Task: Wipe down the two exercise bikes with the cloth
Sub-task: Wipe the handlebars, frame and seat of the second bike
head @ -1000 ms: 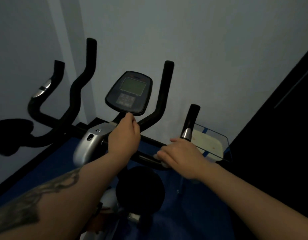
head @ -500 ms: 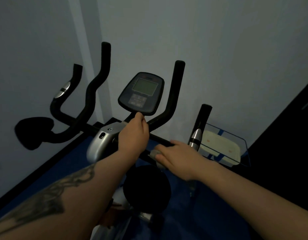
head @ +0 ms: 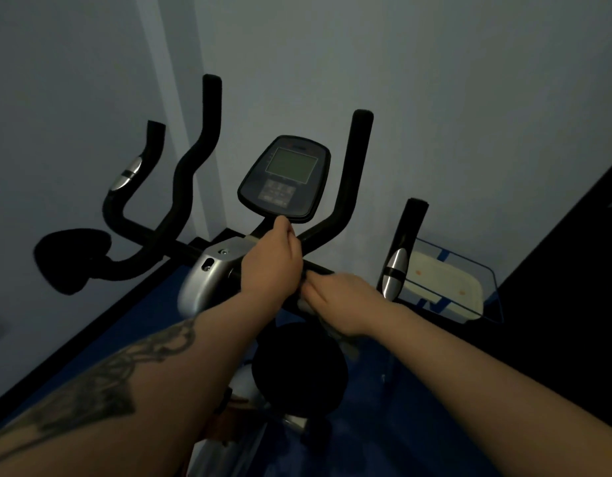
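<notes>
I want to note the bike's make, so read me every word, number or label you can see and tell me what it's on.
No text can be read in this picture.
Console: small marks above the grey screen and on the button panel below it, too blurred and dim to read.
Grey screen: blank, no digits showing.
Silver housing and silver grip sensors: no lettering visible.
White pad in the clear tray: two orange spots, no words.

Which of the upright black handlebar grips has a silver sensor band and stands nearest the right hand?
The short grip at far right, beside the clear tray. Its silver band sits just right of the right hand; the other banded grip is far left.
</notes>
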Demonstrator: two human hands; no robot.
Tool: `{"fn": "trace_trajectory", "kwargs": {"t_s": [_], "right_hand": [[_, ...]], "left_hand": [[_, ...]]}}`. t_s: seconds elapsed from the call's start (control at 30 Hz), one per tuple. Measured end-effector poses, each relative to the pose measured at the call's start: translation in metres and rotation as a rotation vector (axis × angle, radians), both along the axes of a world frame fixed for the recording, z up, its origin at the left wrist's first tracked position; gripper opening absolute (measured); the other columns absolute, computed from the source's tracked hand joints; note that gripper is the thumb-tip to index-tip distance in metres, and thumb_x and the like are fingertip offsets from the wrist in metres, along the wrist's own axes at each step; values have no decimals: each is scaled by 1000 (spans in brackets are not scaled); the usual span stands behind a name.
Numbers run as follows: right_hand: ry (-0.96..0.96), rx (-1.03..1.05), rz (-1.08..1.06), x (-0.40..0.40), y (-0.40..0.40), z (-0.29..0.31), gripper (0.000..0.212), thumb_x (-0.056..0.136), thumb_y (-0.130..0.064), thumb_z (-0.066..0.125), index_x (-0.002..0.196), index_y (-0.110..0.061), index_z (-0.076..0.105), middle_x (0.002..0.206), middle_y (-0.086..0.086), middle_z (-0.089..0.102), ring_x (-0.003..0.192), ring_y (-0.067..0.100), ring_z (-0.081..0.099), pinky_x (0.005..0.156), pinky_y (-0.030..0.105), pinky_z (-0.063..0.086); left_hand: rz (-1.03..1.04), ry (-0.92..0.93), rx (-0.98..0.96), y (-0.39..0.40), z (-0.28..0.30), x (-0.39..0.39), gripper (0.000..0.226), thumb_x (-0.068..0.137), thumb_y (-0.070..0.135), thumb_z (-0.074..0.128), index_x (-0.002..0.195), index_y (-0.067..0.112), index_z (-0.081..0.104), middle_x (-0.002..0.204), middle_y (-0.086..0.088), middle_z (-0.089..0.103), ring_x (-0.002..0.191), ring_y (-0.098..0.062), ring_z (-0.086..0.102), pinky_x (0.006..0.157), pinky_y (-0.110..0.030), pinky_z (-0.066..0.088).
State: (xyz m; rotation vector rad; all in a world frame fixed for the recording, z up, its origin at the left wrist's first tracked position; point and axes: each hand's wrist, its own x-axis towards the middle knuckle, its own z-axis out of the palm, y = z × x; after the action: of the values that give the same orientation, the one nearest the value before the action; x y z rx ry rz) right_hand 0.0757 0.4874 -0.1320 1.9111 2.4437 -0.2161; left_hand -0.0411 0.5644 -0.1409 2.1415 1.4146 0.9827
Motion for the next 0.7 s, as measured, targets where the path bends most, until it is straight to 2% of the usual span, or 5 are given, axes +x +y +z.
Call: {"fn": "trace_trajectory", "kwargs": {"t_s": [0.17, 0.27, 0.37, 0.53, 0.7], "right_hand": [[192, 70, -1, 6, -16, -10, 29, 103, -40, 26, 115, -20, 43, 96, 3, 61, 80, 21, 59, 81, 44, 49], [-30, 205, 151, 35, -44, -6, 45, 99, -49, 28, 137, -29, 40, 105, -5, 61, 97, 12, 58, 116, 37, 24], [-130, 440, 174, 76, -53, -1, 44, 96, -48, 42, 131, -26, 56, 106, -3, 66, 99, 12, 62, 119, 38, 9], [338, 754, -270, 47, -64, -47, 36, 91, -34, 53, 121, -17, 64, 131, 7, 56, 128, 20, 47, 120, 47, 13], [646, 811, -504, 26, -51, -53, 34, 94, -24, 58, 127, -16, 60, 143, 6, 43, 135, 13, 36, 112, 26, 27]], "left_hand": [[1, -46, -12, -4, 2, -3, 15, 100, 21, 33, 93, 14, 45, 70, 2, 51, 64, -21, 52, 54, -33, 34], [-4, -40, -13, -3, 2, -3, 16, 100, 21, 33, 94, 14, 46, 71, 0, 52, 65, -22, 52, 56, -35, 39], [-17, -43, -10, -2, 1, -2, 16, 101, 21, 33, 93, 14, 45, 69, 0, 52, 62, -20, 51, 53, -33, 35], [-19, -58, -17, -2, 1, -3, 17, 101, 21, 33, 93, 14, 46, 72, -2, 54, 65, -21, 52, 57, -37, 41], [-11, -49, 1, -1, -1, -2, 17, 100, 21, 33, 90, 14, 45, 68, 0, 52, 61, -17, 50, 53, -34, 34]]}}
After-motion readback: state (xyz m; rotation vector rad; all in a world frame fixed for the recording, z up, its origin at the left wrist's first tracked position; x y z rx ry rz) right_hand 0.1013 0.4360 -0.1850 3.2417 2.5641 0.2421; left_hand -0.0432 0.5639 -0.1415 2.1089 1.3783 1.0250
